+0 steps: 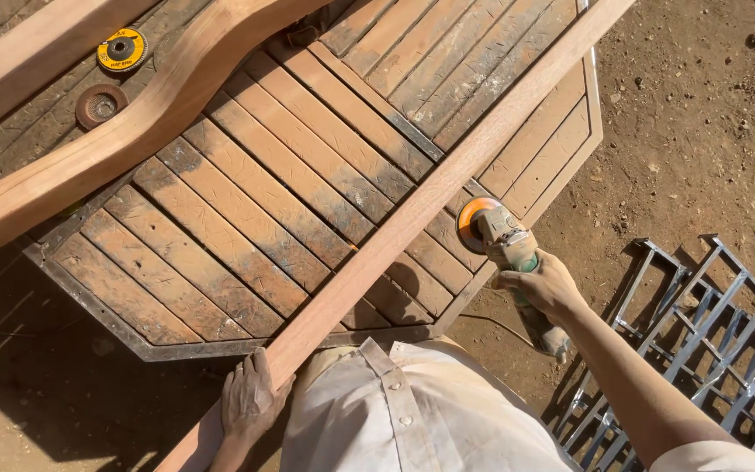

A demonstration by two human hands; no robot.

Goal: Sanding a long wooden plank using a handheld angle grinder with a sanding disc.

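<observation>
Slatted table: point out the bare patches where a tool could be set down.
Free: the slatted table between the curved wooden piece and the long plank, and the slats beyond the plank, top right. Crowded: the top-left corner with two discs, and the grinder in the right hand.

the long plank (412, 214) under the left hand (251, 402) is light reddish brown. the grinder (517, 262) in the right hand (548, 284) is grey with a green bit, and its round disc (467, 217) is orange. beyond both hands, the slatted table (246, 201) is brown with stripes and pale dusty marks. far past the left hand lie a yellow and black disc (121, 49) and a rusty brown disc (100, 106). right of the right hand, the metal frame (701, 350) is grey on brown dirt (709, 114).
</observation>
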